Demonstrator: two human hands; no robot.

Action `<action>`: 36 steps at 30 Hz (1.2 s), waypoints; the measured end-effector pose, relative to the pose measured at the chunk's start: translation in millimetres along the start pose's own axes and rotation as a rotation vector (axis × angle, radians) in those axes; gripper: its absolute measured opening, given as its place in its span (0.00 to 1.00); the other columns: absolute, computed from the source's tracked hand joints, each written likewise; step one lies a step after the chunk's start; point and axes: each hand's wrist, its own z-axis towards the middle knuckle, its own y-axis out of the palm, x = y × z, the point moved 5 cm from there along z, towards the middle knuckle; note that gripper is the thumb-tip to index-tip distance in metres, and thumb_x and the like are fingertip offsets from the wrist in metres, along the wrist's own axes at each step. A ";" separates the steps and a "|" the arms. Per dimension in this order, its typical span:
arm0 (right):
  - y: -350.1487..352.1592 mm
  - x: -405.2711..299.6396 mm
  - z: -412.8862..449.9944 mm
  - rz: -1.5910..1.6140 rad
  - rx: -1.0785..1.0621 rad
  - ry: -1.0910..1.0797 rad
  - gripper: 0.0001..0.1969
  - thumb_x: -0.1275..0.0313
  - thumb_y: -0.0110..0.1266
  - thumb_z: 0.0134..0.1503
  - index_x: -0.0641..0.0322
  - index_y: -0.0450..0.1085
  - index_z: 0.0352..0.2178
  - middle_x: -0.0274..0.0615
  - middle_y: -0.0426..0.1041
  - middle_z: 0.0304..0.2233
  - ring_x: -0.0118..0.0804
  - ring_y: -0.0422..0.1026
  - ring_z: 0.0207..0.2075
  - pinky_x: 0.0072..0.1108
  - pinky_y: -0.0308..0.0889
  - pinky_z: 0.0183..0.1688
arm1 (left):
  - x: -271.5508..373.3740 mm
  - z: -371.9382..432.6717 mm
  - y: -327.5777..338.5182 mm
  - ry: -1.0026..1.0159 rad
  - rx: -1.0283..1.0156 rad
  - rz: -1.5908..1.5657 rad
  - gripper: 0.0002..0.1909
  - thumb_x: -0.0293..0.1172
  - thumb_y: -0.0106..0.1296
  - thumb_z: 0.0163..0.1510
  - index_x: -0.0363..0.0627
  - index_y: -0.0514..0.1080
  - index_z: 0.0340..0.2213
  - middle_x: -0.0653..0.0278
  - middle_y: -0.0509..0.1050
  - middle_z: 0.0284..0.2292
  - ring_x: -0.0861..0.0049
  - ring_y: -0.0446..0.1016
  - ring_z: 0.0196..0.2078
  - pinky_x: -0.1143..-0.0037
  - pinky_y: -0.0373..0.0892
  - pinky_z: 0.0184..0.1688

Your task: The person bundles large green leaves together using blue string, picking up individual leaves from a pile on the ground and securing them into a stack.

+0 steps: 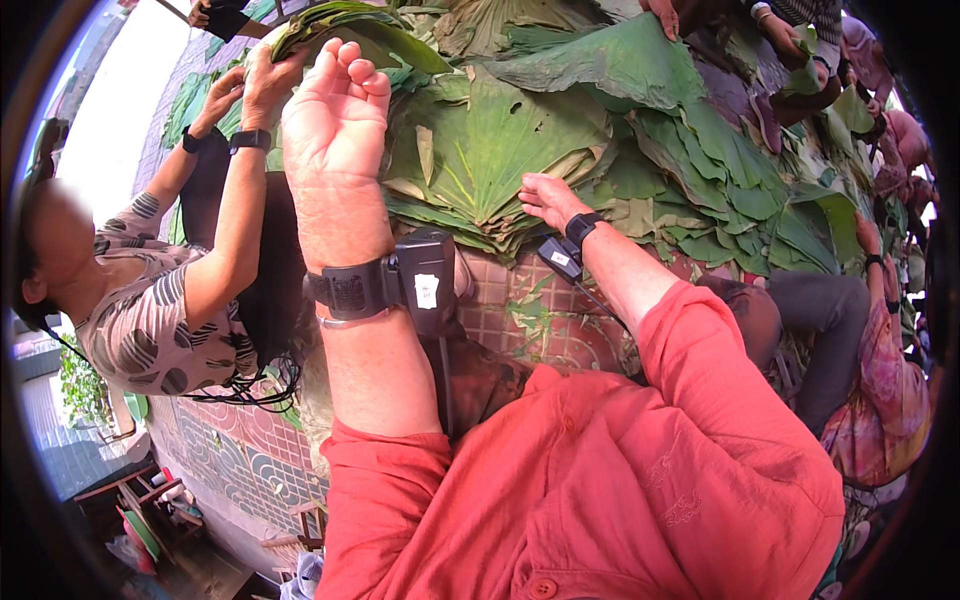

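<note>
My left hand [335, 124] is raised close to the camera, palm up, fingers loosely curled and nothing visible in it. Its wrist wears a black strap with a boxy device. Lower and to the right, my right hand [553, 201] is held with its fingers pointing left over the lower right edge of a stack of large flat leaves, like lotus leaves [487, 150]. It holds nothing that I can see; whether it touches the stack is unclear. The top leaf is green with small holes, veins fanning from its lower point, and browned edges.
At the left, a co-worker [165, 300] holds up a folded bundle of leaves [352, 22]. Another person's hand [663, 15] grips a broad leaf [607, 64] at the top. More leaf piles [720, 172] and seated people are at the right. Leaf scraps lie on red paving [517, 300].
</note>
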 end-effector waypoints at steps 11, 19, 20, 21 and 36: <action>-4.6 -136.1 -78.4 -0.256 -0.056 -0.724 0.14 0.77 0.51 0.44 0.65 0.64 0.35 0.32 0.66 0.30 0.21 0.63 0.32 0.13 0.60 0.36 | -24.6 4.6 8.3 -0.008 0.086 0.051 0.07 0.26 0.43 0.50 0.37 0.64 0.33 0.62 0.68 0.25 0.75 0.65 0.25 0.77 0.64 0.28; -39.9 -228.8 -202.3 -0.294 0.054 -1.081 0.05 0.74 0.52 0.46 0.63 0.66 0.26 0.25 0.64 0.21 0.15 0.60 0.24 0.09 0.57 0.29 | -70.9 -8.4 56.3 0.117 -0.083 0.876 0.14 0.31 0.47 0.48 0.38 0.64 0.37 0.63 0.70 0.32 0.82 0.68 0.31 0.83 0.63 0.33; -43.4 -233.2 -216.6 -0.301 0.060 -1.094 0.05 0.73 0.52 0.46 0.62 0.66 0.26 0.24 0.64 0.22 0.15 0.60 0.24 0.10 0.57 0.30 | -83.5 -9.4 62.5 0.143 -0.170 1.017 0.16 0.32 0.49 0.47 0.38 0.64 0.37 0.64 0.69 0.34 0.84 0.67 0.34 0.84 0.61 0.37; -48.8 -236.1 -228.2 -0.309 0.061 -1.108 0.05 0.73 0.52 0.46 0.62 0.66 0.26 0.24 0.64 0.22 0.15 0.60 0.25 0.10 0.57 0.30 | -103.8 -11.0 69.0 0.153 -0.314 1.056 0.17 0.32 0.50 0.46 0.39 0.64 0.38 0.65 0.68 0.34 0.83 0.65 0.37 0.83 0.60 0.40; -193.1 -235.2 -253.5 0.295 0.286 -1.034 0.05 0.75 0.52 0.44 0.64 0.67 0.24 0.30 0.68 0.24 0.20 0.64 0.26 0.12 0.59 0.32 | -275.5 -32.3 90.6 -0.378 -0.556 1.000 0.07 0.25 0.49 0.45 0.39 0.69 0.30 0.74 0.70 0.25 0.91 0.64 0.26 0.86 0.62 0.31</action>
